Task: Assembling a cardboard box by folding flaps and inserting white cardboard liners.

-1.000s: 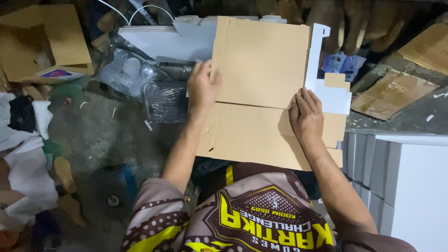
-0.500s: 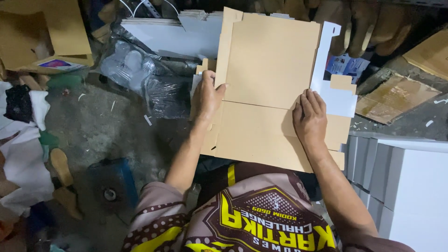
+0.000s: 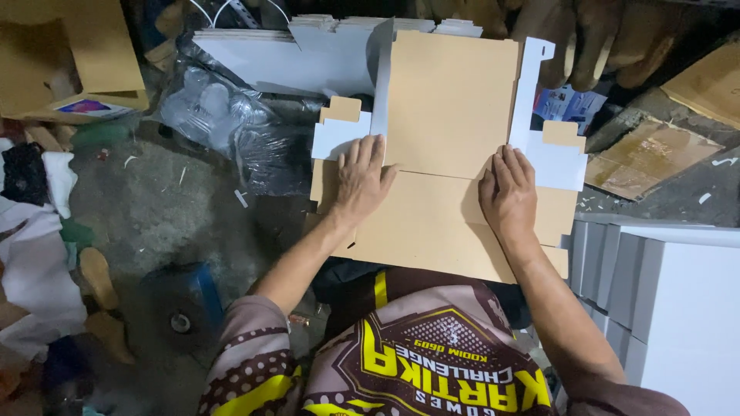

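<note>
Where palms press: cardboard blank (image 3: 451, 154) beneath.

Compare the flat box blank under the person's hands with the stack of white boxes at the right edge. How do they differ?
The flat box blank shows its brown face; the stack of white boxes shows white. The blank is a single sheet lying open with its side flaps raised, while the stack is many pieces packed edge to edge. The left hand and right hand press on the blank; nothing touches the stack. Both look like cardboard.
</note>
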